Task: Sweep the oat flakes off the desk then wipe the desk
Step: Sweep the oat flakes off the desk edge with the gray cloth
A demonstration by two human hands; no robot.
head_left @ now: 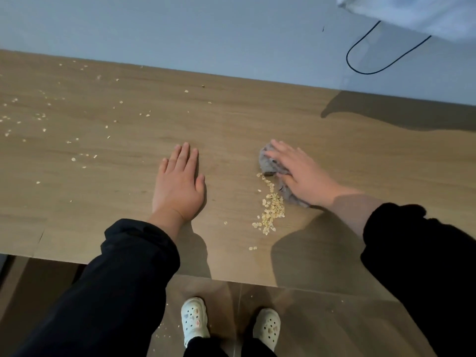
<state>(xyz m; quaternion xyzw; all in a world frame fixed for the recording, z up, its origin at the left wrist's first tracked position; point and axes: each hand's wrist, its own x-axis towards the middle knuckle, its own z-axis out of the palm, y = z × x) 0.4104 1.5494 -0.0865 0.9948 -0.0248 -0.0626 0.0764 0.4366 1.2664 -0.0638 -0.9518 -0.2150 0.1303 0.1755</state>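
The left hand point(179, 184) lies flat on the worktop point(103, 202), fingers straight toward 12 o'clock, holding nothing. The right hand point(300, 173) presses a cloth point(268, 163) with spread fingers pointing to 10 o'clock. The oats point(273, 211) are heaped at the cloth's 6 o'clock, with loose flakes toward 9.

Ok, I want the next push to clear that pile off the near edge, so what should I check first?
1. Right hand presses flat on the grey cloth: ok.
2. Cloth sits next to the oat pile: ok.
3. Left hand lies apart from the pile: ok.
4. Desk between pile and near edge unobstructed: ok.
5. Left side free of scattered flakes: not ok.
6. Shoes clear of the drop: not ok, just below the edge.
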